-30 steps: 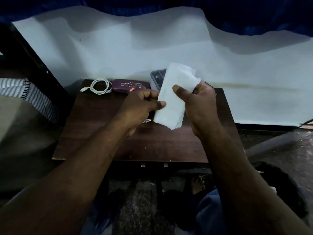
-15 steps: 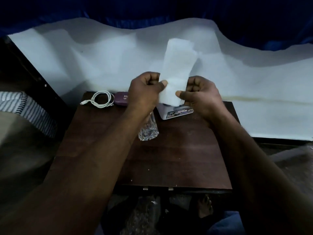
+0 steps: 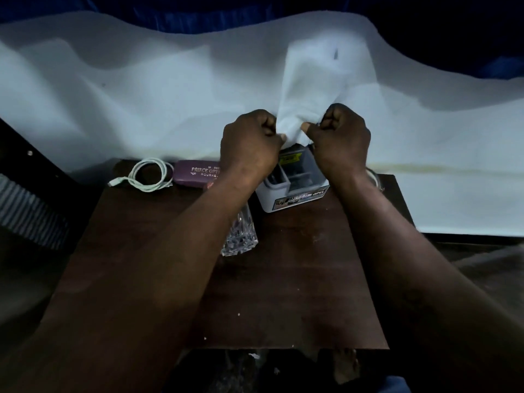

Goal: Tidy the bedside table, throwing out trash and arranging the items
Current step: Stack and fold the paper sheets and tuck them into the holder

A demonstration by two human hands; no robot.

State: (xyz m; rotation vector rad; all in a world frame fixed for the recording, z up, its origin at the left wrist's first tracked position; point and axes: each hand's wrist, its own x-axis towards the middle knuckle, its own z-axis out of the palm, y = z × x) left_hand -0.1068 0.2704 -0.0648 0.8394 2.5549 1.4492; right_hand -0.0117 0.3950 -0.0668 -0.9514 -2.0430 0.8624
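A white tissue (image 3: 307, 89) stands upright above the back of the dark wooden bedside table (image 3: 283, 279). My left hand (image 3: 249, 143) pinches its lower left edge and my right hand (image 3: 340, 137) pinches its lower right edge, both with fingers curled. Right below the tissue sits a grey compartmented organizer box (image 3: 295, 182) with a car sticker. A cut-glass tumbler (image 3: 239, 236) stands under my left forearm, partly hidden.
A coiled white cable (image 3: 147, 175) and a purple spectacle case (image 3: 195, 174) lie at the table's back left. A white wall (image 3: 141, 95) rises behind. A striped cloth (image 3: 31, 217) lies at the left. A bare foot (image 3: 344, 364) shows below the table's front edge.
Both hands have carried the tissue up and toward the back, over the organizer box. The grips have slid down to its lower end, and the view has tilted down onto the table.
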